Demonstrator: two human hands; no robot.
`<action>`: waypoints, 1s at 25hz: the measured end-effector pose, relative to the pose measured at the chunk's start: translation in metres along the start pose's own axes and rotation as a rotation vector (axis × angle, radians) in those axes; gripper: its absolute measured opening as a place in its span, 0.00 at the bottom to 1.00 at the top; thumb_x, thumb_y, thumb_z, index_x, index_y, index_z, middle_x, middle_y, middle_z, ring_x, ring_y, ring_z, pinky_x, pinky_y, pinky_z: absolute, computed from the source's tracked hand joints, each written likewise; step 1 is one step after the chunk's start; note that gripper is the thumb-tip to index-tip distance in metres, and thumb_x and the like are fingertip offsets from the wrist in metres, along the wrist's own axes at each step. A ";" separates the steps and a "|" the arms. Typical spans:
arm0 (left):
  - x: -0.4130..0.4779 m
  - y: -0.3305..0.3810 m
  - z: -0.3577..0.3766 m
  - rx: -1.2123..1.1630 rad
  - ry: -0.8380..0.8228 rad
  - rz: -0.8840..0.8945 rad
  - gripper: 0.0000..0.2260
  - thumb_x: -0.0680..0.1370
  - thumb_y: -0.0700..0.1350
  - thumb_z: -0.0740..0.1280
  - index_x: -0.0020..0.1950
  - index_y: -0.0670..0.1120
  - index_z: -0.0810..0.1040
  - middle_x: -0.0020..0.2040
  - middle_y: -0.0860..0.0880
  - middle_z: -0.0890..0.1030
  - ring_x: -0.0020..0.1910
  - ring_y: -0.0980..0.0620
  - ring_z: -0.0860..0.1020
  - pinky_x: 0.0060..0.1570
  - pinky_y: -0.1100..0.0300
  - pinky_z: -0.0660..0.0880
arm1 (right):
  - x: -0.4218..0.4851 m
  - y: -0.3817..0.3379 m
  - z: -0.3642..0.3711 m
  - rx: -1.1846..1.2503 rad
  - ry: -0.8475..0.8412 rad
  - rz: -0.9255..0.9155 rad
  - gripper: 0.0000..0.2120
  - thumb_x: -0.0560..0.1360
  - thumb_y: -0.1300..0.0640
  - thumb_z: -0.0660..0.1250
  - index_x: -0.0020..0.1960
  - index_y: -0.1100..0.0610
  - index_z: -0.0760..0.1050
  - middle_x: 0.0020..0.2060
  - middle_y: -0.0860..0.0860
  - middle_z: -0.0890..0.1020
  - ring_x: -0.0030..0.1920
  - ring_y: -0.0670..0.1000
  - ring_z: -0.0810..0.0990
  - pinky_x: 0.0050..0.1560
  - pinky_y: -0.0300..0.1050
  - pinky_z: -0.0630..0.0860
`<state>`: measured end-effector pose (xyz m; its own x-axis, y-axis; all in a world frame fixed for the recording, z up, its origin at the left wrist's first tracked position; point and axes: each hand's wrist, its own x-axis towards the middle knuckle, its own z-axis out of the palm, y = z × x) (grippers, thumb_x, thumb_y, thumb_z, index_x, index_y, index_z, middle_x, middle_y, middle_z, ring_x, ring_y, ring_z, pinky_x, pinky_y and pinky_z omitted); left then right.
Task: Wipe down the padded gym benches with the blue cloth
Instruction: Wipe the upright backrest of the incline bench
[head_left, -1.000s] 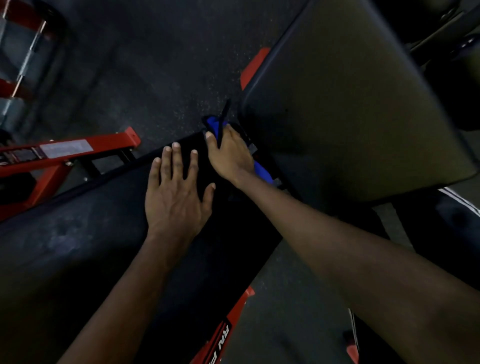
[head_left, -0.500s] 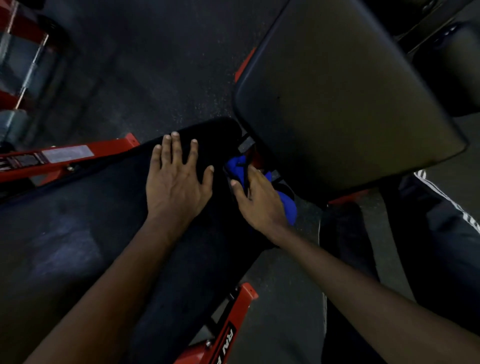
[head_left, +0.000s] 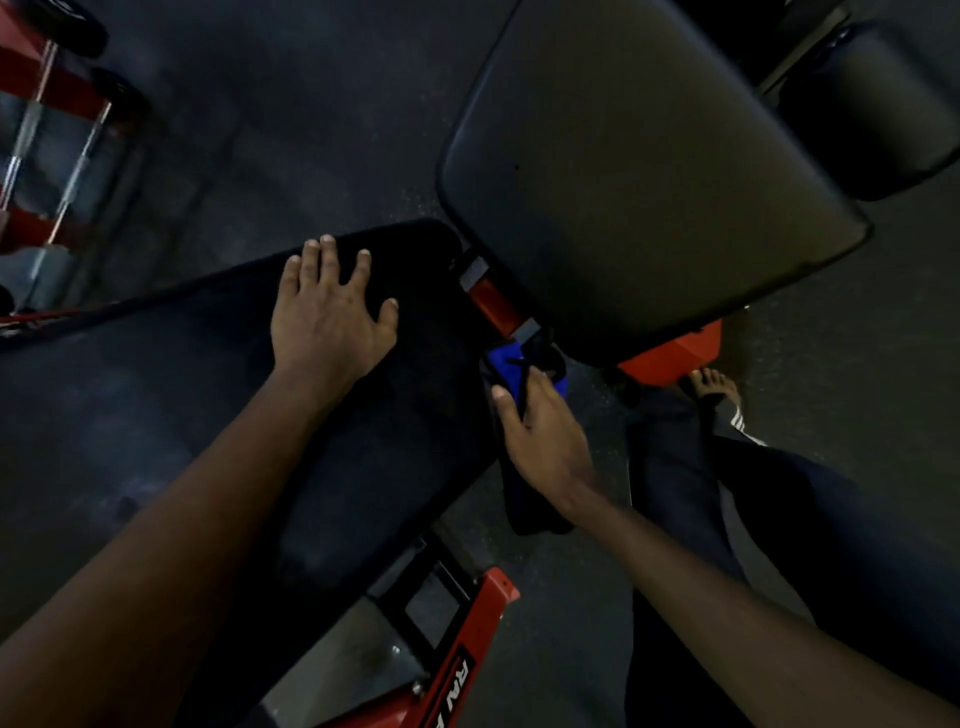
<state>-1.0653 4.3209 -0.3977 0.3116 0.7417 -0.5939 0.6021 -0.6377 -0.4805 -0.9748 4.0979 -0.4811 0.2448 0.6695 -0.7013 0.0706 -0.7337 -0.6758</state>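
Head view: left of centre, the left hand (head_left: 327, 317) lies flat, fingers spread, on the black padded bench surface (head_left: 208, 415). Right of centre, the right hand (head_left: 540, 436) grips the crumpled blue cloth (head_left: 501, 364) at that surface's edge, below the large tilted black pad (head_left: 649, 182).

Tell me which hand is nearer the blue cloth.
Right. The right hand grips the blue cloth; the left hand rests on the black padded bench, apart from it.
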 end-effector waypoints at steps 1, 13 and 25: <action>0.000 0.000 0.001 -0.002 0.009 0.002 0.33 0.82 0.63 0.48 0.83 0.47 0.52 0.82 0.38 0.51 0.81 0.41 0.49 0.80 0.47 0.47 | -0.007 -0.006 0.001 -0.016 -0.002 -0.026 0.29 0.83 0.41 0.54 0.76 0.58 0.64 0.74 0.53 0.70 0.76 0.53 0.65 0.72 0.49 0.66; 0.003 -0.002 0.003 0.011 0.017 0.016 0.32 0.83 0.62 0.49 0.83 0.46 0.53 0.81 0.37 0.51 0.81 0.41 0.49 0.79 0.47 0.48 | 0.055 -0.054 0.015 -0.088 0.032 -0.078 0.30 0.83 0.41 0.55 0.79 0.58 0.61 0.77 0.53 0.66 0.76 0.55 0.65 0.71 0.55 0.67; 0.006 0.000 0.005 -0.035 0.020 0.019 0.32 0.83 0.61 0.51 0.83 0.46 0.51 0.81 0.36 0.51 0.81 0.40 0.50 0.79 0.46 0.48 | 0.087 -0.083 0.027 -0.153 0.053 -0.116 0.28 0.83 0.41 0.55 0.78 0.55 0.64 0.75 0.53 0.69 0.73 0.56 0.69 0.69 0.53 0.68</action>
<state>-1.0671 4.3243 -0.4042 0.3376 0.7339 -0.5894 0.6215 -0.6440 -0.4460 -0.9855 4.2204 -0.4917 0.2771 0.7468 -0.6046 0.2467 -0.6635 -0.7064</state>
